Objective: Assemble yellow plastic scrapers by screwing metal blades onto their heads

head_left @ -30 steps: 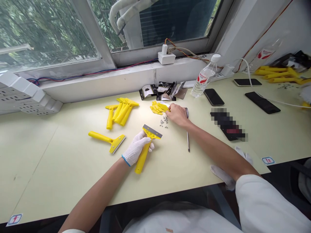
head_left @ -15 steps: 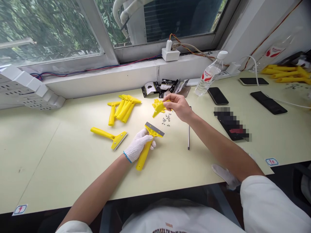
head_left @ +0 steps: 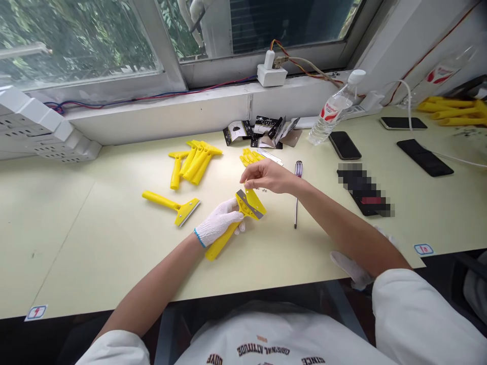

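Note:
My left hand, in a white glove, is wrapped round a yellow scraper handle. A grey blade lies across the scraper's head. My bare right hand pinches a yellow cover plate, which partly overlaps the blade. Left of my hands lies a yellow scraper with its blade fitted. Several yellow handles are grouped behind it. Beyond my right hand are more yellow plates; small screws show just under the hand. A screwdriver lies beside my right wrist.
Black packaging cards lie by the sill, near a water bottle. Phones and a dark pixelated object are on the right. A white glove rests at the front edge. White boxes stand at the far left.
My right hand has brought the yellow plate down and towards me, onto the blade. My left hand has tilted the scraper's head to the right. The view has shifted slightly.

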The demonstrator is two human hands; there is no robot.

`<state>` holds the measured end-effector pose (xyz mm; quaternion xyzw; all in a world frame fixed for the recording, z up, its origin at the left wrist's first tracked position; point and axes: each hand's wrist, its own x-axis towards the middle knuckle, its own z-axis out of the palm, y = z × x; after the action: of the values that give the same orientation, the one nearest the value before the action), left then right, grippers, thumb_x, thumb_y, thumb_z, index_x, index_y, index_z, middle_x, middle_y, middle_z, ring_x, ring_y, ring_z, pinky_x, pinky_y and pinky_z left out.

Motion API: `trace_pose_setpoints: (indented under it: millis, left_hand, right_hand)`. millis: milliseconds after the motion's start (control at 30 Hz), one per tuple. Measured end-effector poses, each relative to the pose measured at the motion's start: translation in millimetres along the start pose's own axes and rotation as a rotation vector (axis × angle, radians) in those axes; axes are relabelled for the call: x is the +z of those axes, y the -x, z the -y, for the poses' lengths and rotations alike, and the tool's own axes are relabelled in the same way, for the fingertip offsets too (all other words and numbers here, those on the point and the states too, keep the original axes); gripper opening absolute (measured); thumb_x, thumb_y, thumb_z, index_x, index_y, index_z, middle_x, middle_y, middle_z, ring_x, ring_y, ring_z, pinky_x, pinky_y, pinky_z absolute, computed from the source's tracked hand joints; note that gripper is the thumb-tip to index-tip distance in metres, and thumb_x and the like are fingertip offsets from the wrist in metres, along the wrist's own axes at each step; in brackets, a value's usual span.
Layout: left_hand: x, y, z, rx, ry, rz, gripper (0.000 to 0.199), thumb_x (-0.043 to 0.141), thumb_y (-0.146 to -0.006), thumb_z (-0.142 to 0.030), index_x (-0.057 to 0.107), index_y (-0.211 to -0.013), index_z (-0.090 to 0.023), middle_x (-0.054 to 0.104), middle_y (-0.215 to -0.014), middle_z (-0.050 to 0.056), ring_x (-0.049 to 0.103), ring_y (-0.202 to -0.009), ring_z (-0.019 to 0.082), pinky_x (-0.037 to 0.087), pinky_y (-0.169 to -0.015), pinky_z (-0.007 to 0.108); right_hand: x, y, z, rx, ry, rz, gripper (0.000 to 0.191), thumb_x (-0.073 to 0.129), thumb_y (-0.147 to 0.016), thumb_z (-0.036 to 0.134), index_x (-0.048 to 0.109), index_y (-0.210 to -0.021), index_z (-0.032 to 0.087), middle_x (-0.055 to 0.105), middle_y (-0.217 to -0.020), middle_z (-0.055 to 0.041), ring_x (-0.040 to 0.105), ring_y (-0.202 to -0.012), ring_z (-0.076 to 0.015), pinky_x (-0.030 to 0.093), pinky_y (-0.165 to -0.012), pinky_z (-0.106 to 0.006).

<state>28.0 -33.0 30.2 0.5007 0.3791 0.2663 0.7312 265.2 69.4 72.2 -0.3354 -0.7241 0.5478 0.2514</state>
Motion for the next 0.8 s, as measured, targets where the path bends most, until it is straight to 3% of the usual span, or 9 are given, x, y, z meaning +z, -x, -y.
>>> trace_pose_setpoints:
  millis: [233,400,633,800]
  left_hand:
    - [-1.6,0.1,-0.9,-0.024,-0.014,0.022,0.042,0.068,-0.091,-0.027,0.064,-0.131,-0.014,0.074,-0.083,0.005,0.064,-0.063,0.016,0.052,-0.062,0.03]
    - [-0.9,0.7,-1.3,-0.02,-0.08,0.032,0.033,0.071,-0.096,-0.034,0.064,-0.122,-0.016,0.071,-0.076,0.003,0.064,-0.063,0.017,0.053,-0.062,0.03]
    - [-0.1,-1.7,7.2,-0.018,-0.116,-0.057,0.031,0.068,-0.102,-0.047,0.063,-0.111,-0.018,0.068,-0.068,0.001,0.061,-0.055,0.016,0.051,-0.054,0.028]
    - [-1.6,-3.3,13.5,0.009,-0.144,-0.074,0.024,0.065,-0.102,-0.042,0.061,-0.1,-0.019,0.066,-0.061,0.001,0.058,-0.048,0.016,0.047,-0.05,0.028]
  right_hand:
    - [23.6,6.0,11.5,0.027,0.176,-0.061,0.016,0.082,-0.085,0.033,0.074,-0.089,0.019,0.075,-0.079,-0.0018,0.066,-0.072,-0.0164,0.049,-0.063,-0.03]
    - [32.4,6.4,8.6,0.003,0.237,-0.083,0.012,0.081,-0.085,0.029,0.075,-0.086,0.019,0.076,-0.078,-0.0018,0.069,-0.073,-0.017,0.05,-0.065,-0.03]
    - [46.0,6.2,4.1,-0.055,0.327,-0.129,0.007,0.079,-0.088,0.022,0.074,-0.086,0.019,0.072,-0.078,0.0,0.064,-0.074,-0.0153,0.046,-0.069,-0.03]
    - [49.7,4.6,0.5,-0.181,0.451,-0.18,0.014,0.081,-0.088,0.026,0.069,-0.092,0.02,0.064,-0.099,-0.004,0.057,-0.087,-0.0177,0.043,-0.075,-0.031]
